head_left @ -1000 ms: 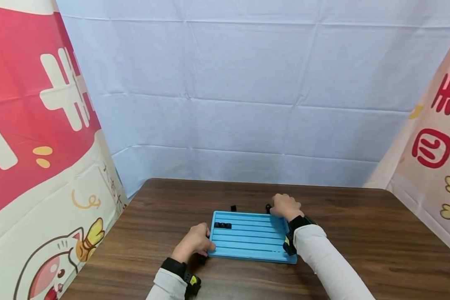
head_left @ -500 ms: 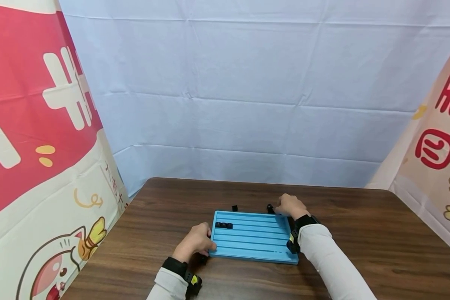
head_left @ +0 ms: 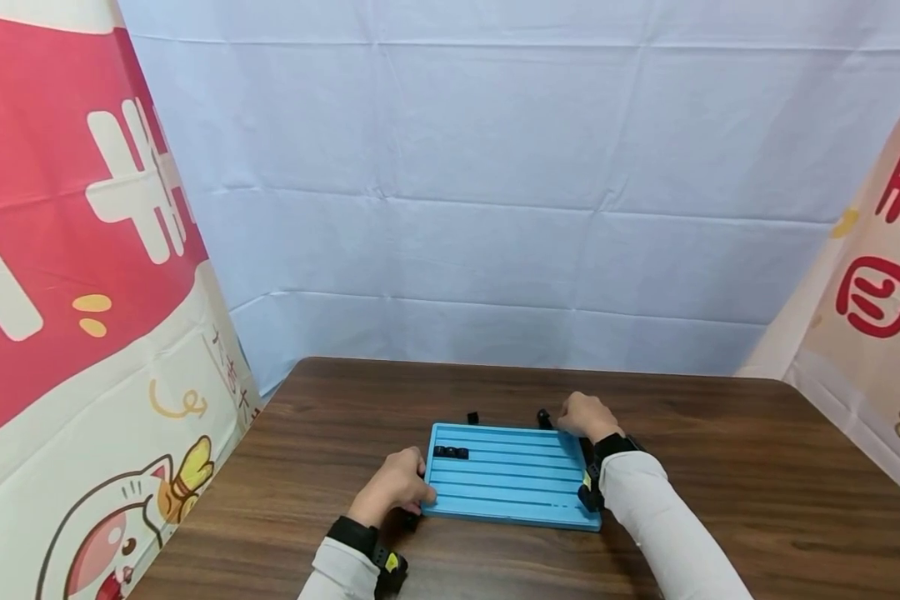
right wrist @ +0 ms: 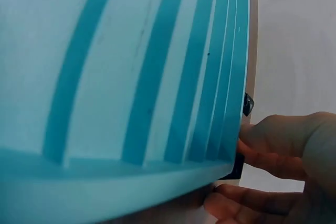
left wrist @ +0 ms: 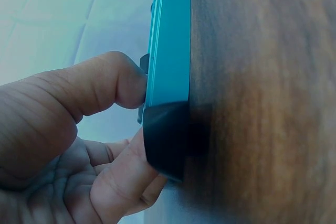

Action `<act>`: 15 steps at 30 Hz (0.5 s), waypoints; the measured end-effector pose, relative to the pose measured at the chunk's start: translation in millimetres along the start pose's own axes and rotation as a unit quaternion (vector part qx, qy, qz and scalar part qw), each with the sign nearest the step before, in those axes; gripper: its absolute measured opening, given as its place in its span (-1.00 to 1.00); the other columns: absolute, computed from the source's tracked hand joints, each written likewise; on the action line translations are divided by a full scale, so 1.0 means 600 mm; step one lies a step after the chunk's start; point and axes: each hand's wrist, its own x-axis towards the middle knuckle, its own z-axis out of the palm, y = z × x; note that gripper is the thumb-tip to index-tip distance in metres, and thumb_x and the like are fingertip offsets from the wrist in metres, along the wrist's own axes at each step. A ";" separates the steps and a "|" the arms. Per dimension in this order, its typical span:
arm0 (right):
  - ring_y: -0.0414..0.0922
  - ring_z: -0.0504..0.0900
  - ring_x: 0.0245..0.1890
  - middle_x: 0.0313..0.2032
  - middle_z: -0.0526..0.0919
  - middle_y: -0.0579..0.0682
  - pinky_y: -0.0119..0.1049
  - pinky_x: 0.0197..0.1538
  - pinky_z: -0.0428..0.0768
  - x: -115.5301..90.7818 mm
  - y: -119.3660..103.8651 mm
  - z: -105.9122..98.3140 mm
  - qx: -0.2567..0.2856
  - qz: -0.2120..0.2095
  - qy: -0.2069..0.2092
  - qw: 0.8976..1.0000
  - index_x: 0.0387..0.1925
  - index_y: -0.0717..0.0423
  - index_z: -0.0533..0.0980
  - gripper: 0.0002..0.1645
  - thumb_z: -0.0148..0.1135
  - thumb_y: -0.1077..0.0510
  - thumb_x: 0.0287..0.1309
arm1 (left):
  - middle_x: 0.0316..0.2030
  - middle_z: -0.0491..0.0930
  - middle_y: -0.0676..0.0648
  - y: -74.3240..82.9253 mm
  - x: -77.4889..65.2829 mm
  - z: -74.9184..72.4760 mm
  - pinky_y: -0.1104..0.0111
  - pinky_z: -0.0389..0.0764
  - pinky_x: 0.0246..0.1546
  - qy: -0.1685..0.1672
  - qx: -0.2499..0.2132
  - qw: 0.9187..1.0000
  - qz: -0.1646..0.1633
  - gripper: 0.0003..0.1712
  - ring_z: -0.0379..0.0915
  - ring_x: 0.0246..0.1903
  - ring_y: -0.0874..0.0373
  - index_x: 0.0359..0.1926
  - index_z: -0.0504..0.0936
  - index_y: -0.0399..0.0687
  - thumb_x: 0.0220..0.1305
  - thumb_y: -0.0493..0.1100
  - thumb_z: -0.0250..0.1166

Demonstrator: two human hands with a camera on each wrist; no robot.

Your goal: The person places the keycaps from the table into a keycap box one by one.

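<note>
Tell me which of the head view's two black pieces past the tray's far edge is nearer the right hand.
The right black piece, close beside the right hand; the left black piece, also beyond the tray, is farther from it.

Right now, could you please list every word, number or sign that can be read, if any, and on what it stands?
None reads surely enough to quote.
Left curtain: large white characters, angled and partly cut off; unreadable.
Same curtain: small writing, too small.
Right curtain: stylised red characters, one cut off; not certain.
Left wrist device's yellow patch: too small.
Blue tray, black pieces: no lettering legible.
</note>
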 end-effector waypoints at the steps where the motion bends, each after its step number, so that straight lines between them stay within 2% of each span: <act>1: 0.04 0.53 -0.35 -0.29 0.57 0.22 -0.17 -0.36 0.52 0.001 0.001 0.000 0.002 0.000 0.003 1.000 -0.20 0.42 0.55 -0.75 0.12 0.27 0.17 | -0.49 0.31 -0.22 0.000 0.000 0.000 0.30 0.59 -0.67 0.001 0.000 1.000 -0.001 -0.64 0.47 -0.70 0.06 -0.37 0.32 -0.33 -0.20 -0.53 0.31; 6: -0.11 0.34 -0.62 -0.56 0.43 0.05 -0.33 -0.54 0.31 0.006 0.005 0.003 0.021 0.020 0.005 1.000 -0.42 0.31 0.56 -0.79 0.00 0.35 0.20 | -0.49 0.30 -0.21 -0.002 0.001 0.001 0.30 0.59 -0.67 -0.002 -0.003 1.000 -0.002 -0.64 0.47 -0.70 0.06 -0.37 0.32 -0.33 -0.19 -0.53 0.31; 15: -0.07 0.36 -0.58 -0.53 0.45 0.12 -0.30 -0.52 0.31 0.009 0.008 0.002 0.015 0.041 0.006 0.999 -0.38 0.33 0.50 -0.81 -0.07 0.41 0.23 | -0.49 0.27 -0.19 0.001 0.000 -0.001 0.29 0.59 -0.66 -0.009 -0.011 1.000 0.003 -0.64 0.46 -0.69 0.05 -0.37 0.30 -0.32 -0.18 -0.52 0.29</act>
